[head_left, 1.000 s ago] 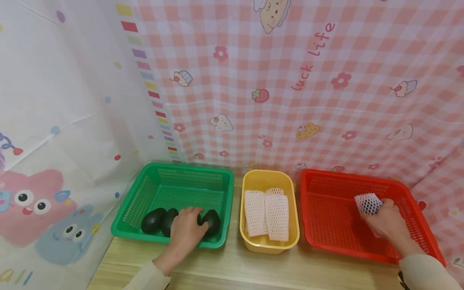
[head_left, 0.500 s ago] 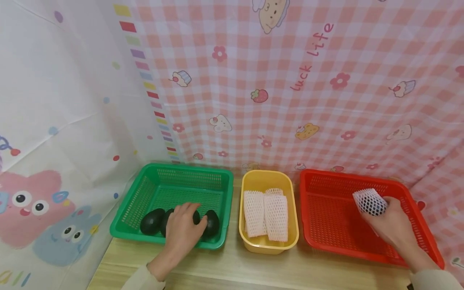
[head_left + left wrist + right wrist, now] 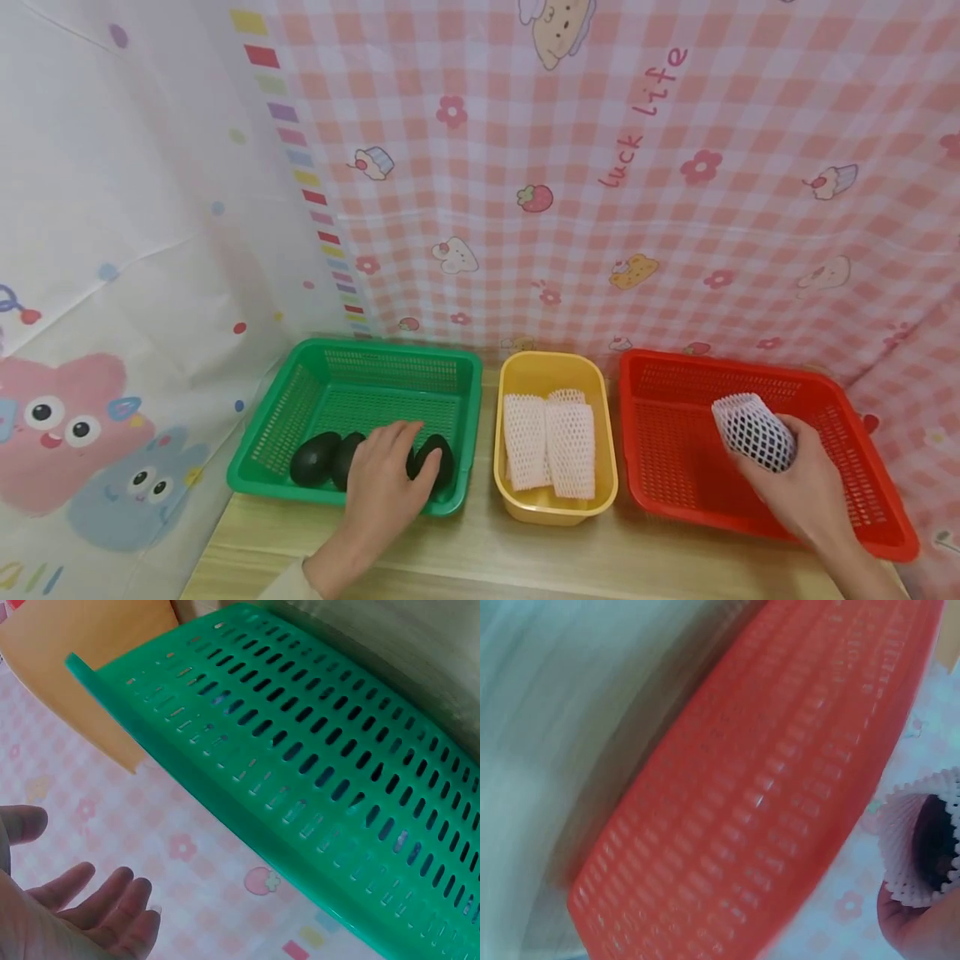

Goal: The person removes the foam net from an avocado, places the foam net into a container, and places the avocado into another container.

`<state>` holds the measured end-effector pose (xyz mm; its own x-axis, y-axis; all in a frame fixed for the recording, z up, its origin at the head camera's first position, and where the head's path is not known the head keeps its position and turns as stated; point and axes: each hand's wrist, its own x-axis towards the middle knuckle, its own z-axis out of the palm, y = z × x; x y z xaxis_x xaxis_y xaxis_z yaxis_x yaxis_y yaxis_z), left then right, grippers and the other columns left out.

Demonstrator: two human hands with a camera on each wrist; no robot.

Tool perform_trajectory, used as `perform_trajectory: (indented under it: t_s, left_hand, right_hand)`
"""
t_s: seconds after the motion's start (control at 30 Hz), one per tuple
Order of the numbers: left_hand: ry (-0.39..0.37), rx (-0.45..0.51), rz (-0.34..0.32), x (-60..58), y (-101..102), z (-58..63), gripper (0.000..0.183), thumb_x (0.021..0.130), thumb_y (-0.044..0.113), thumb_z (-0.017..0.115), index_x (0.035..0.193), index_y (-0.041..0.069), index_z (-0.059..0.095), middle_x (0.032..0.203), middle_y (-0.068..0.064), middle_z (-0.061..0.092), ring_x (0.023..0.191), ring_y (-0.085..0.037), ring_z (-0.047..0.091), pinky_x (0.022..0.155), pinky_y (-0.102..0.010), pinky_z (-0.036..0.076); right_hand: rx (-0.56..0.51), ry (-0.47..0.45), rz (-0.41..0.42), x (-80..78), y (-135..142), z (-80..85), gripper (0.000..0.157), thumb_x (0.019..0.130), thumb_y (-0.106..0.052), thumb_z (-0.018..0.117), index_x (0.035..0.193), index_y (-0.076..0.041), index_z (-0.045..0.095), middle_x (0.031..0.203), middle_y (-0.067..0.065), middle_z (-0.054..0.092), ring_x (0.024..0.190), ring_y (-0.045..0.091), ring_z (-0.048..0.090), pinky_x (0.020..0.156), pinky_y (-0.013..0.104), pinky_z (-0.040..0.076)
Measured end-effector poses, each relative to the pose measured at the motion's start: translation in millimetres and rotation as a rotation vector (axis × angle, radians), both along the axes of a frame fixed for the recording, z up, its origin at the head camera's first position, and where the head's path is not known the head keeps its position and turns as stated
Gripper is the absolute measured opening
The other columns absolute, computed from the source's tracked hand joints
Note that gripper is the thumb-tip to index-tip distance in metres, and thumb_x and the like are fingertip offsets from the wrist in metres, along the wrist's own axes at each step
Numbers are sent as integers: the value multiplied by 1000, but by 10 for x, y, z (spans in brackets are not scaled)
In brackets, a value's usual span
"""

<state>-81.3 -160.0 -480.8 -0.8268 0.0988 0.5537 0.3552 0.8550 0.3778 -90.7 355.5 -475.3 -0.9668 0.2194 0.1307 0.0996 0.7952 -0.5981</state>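
My right hand (image 3: pixel 806 492) grips a dark avocado in a white foam net sleeve (image 3: pixel 756 432), over the red basket (image 3: pixel 637 467). In the right wrist view, the open end of the foam net (image 3: pixel 900 840) shows the dark fruit inside it. My left hand (image 3: pixel 386 479) hovers over the front of the green basket (image 3: pixel 281 392), its fingers loosely bent with nothing between them, as the left wrist view also shows. Dark avocados lie below and beside it, one at the left (image 3: pixel 315 458) and another right by the thumb (image 3: pixel 442 462); those between are partly hidden by the hand.
Between the baskets stands a yellow bin (image 3: pixel 555 510) with several flat white foam net sleeves (image 3: pixel 572 450). All three containers sit on a wooden table (image 3: pixel 480 567). A pink checked cloth (image 3: pixel 495 150) hangs right behind them, and a white printed one (image 3: pixel 165 275) at the left.
My right hand has lifted the netted avocado and moved it left and nearer to me over the red basket. The left hand has shifted only slightly above the avocados.
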Motion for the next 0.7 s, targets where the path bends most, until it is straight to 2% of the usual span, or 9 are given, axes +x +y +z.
perform_trajectory:
  t_s: [0.3,0.37,0.53,0.7]
  left_hand:
    - [56,25,-64,86,108,-40,34,88,25,80,114,2,75,110,-14,72,102,-36,67,86,-55,53]
    - [71,28,-89,101,132,-60,34,88,23,81,113,2,75,109,-14,73,101,-36,67,85,-55,54]
    - [96,38,-154,141,198,-101,33,87,21,81,113,2,75,111,-13,73,103,-32,67,88,-55,54]
    - [110,52,-223,172,273,-136,31,84,17,82,111,4,76,114,-9,71,108,-29,66,89,-52,53]
  right_hand:
    - [-38,81,34,262,-281,-40,86,80,-29,92,146,-1,45,122,26,60,99,34,58,70,23,41]
    - [-40,93,40,313,-351,-53,87,77,-28,94,146,-3,47,121,23,62,97,21,57,69,17,40]
    - [-79,154,93,423,-541,-69,88,73,-22,97,145,-6,50,121,19,65,93,-8,48,71,9,41]
    - [-113,241,186,532,-723,-100,91,66,-13,100,143,-4,51,121,11,65,97,-8,50,79,5,40]
